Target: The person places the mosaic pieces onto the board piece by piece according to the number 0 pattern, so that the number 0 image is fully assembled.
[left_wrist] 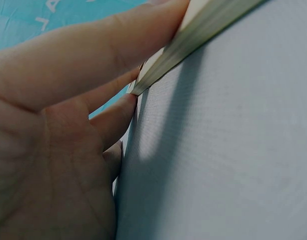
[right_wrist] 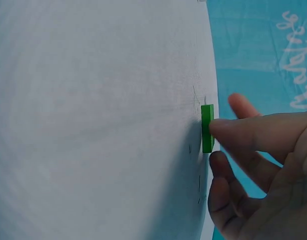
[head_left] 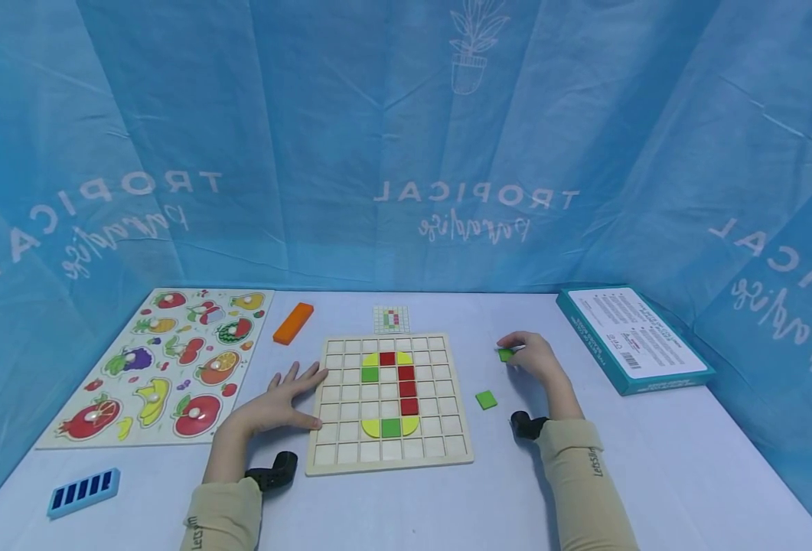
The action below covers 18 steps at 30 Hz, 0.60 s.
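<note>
My left hand (head_left: 276, 404) lies at the left edge of the wooden grid board (head_left: 347, 455), its fingers spread and thumb and fingertips touching the rim. In the left wrist view, the board's side (left_wrist: 168, 65) meets the thumb and fingers. Red square tiles (head_left: 407, 389), green square tiles (head_left: 391, 428) and yellow rounded tiles (head_left: 371, 428) sit in the grid. Right of the board, my right hand (head_left: 533, 358) pinches a green square tile (right_wrist: 207, 129) between thumb and fingers at the table. Nearer me, another green tile (head_left: 486, 399) lies flat on the table.
Behind the board lies a small pattern card (head_left: 391, 319). An orange block (head_left: 293, 324) and a fruit puzzle board (head_left: 151, 367) are on the left, with a blue slotted holder (head_left: 83, 493) in front. A teal-edged box (head_left: 633, 337) lies at right. Blue cloth hangs behind.
</note>
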Tool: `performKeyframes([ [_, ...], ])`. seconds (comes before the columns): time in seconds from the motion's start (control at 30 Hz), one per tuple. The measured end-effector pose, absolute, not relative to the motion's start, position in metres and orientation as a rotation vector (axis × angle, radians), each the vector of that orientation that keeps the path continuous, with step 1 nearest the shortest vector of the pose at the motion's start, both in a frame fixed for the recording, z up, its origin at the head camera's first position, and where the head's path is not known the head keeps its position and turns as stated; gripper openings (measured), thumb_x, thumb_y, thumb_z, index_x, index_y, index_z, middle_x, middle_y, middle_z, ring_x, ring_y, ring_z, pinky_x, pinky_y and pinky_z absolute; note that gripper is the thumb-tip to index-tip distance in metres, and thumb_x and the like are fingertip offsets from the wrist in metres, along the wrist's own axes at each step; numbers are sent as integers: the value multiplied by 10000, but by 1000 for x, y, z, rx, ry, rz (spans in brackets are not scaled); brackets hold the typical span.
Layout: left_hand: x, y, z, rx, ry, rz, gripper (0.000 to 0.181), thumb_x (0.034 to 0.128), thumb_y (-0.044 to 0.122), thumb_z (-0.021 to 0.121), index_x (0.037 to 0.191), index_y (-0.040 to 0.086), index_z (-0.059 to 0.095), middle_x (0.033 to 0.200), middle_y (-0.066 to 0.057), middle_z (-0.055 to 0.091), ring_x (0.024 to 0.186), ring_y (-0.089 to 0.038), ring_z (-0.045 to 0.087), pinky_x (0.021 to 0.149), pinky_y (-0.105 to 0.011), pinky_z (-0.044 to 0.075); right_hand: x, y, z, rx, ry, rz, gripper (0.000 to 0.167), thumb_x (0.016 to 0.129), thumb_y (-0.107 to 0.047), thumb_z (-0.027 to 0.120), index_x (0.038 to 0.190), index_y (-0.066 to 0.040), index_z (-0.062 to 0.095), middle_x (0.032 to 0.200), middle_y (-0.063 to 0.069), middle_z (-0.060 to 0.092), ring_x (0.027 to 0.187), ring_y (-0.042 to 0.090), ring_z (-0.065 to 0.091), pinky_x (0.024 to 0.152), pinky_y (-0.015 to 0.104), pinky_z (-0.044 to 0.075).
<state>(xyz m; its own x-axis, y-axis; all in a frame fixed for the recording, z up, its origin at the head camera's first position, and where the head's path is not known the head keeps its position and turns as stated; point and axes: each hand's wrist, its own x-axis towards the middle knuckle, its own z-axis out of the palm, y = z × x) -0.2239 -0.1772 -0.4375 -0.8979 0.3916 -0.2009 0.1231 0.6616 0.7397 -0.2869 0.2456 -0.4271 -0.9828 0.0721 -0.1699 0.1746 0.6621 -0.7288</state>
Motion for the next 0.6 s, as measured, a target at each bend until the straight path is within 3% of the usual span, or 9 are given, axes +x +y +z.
performKeyframes([
  [0.47, -225, -179, -439, 441, 2535, 1093, 924, 671, 290, 770, 1434, 49, 307, 1518, -206, 138, 1378, -432, -90, 1076, -591, -102, -286, 244, -425, 192, 2792, -1152, 365, 744, 74, 614, 1095, -23, 632, 1102, 201, 543, 899, 297, 524, 726, 366, 467],
  [0.6, -225, -179, -439, 444, 2531, 1099, 920, 672, 282, 768, 1434, 47, 307, 1517, -207, 137, 1377, -433, -92, 1077, -588, -105, -287, 242, -424, 213, 2767, -1207, 364, 788, 26, 616, 1144, -49, 608, 1143, 187, 535, 963, 307, 520, 781, 391, 474],
])
